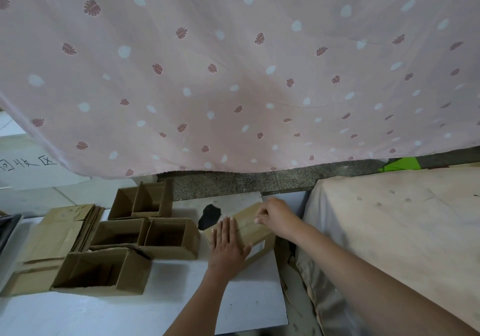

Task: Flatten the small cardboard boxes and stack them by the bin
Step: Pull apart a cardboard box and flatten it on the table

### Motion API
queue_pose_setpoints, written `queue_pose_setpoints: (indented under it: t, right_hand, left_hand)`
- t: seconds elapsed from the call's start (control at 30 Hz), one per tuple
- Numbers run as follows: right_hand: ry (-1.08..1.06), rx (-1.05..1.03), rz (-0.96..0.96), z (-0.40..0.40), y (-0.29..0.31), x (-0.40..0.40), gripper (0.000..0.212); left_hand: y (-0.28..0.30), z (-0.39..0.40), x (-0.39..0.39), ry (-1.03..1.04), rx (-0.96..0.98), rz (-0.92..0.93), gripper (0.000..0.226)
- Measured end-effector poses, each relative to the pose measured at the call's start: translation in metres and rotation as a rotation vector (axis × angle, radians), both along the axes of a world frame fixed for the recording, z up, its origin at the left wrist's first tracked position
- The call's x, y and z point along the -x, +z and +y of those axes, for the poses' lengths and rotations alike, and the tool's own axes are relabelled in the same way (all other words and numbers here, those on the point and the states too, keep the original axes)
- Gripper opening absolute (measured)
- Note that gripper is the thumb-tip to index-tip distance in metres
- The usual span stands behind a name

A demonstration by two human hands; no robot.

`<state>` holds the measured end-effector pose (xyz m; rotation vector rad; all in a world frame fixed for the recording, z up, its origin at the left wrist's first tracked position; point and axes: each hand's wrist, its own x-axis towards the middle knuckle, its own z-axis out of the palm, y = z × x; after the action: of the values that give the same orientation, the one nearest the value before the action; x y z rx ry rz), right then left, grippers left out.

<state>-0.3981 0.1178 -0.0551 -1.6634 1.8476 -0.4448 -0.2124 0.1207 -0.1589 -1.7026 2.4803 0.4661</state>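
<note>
A closed small cardboard box (249,225) lies on the white floor sheet (155,307) at centre right. My left hand (228,244) lies flat on its near top flap, fingers straight. My right hand (275,215) is at the box's far end, its fingers curled at the flap seam. To the left stand several open small boxes (168,237), their flaps up. Further left lies a stack of flattened cardboard (55,234).
A pink patterned cloth (233,76) hangs over the far side. A cloth-covered surface (402,231) stands at right. A black object (210,215) lies behind the box. A dark bin edge (7,229) shows at far left.
</note>
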Motion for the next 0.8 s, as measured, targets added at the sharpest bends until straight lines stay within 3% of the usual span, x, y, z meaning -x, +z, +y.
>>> queue_pose_setpoints:
  t: [0.37, 0.53, 0.6, 0.67, 0.73, 0.8]
  right_hand:
    - [-0.09, 0.039, 0.041, 0.003, 0.011, 0.018, 0.019]
    - [-0.049, 0.021, 0.05, 0.005, 0.017, 0.015, 0.008]
    - [-0.007, -0.01, 0.044, 0.006, 0.017, 0.01, 0.02]
    - [-0.002, -0.055, 0.043, 0.005, 0.015, 0.006, 0.01]
    - [-0.038, -0.081, 0.032, 0.003, 0.013, 0.0, 0.039]
    - [-0.051, -0.113, -0.034, 0.003, 0.012, -0.003, 0.046]
  left_hand:
    - [-0.002, -0.005, -0.003, -0.023, -0.014, -0.008, 0.09]
    - [0.008, -0.003, 0.006, -0.005, -0.05, -0.024, 0.085]
    - [0.012, -0.002, 0.013, 0.007, -0.072, -0.025, 0.084]
    - [0.014, -0.002, 0.021, -0.006, -0.084, -0.012, 0.081]
    - [0.014, -0.001, 0.028, -0.022, -0.089, 0.006, 0.077]
    - [0.011, 0.0, 0.032, -0.012, -0.103, 0.01, 0.076]
